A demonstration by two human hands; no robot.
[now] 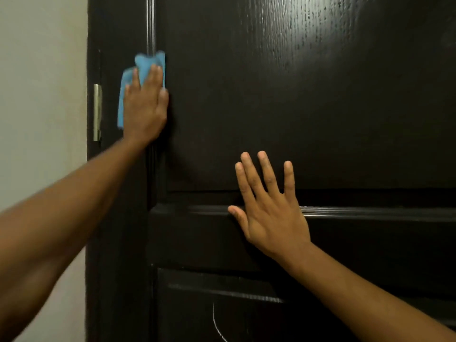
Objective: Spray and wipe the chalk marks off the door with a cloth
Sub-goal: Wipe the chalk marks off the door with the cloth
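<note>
A black panelled door [308, 107] fills most of the view. My left hand [145, 104] presses a blue cloth [125, 95] flat against the door's left stile, fingers straight and pointing up. My right hand [269, 208] lies flat on the door over the middle rail, fingers spread, holding nothing. A thin curved white chalk mark [217, 324] shows on the lower panel. The upper panel gleams with light at the top right. No spray bottle is in view.
A pale wall [42, 95] runs along the left of the door frame. A brass hinge [97, 112] sits on the frame just left of the cloth. Raised mouldings [370, 211] edge the panels.
</note>
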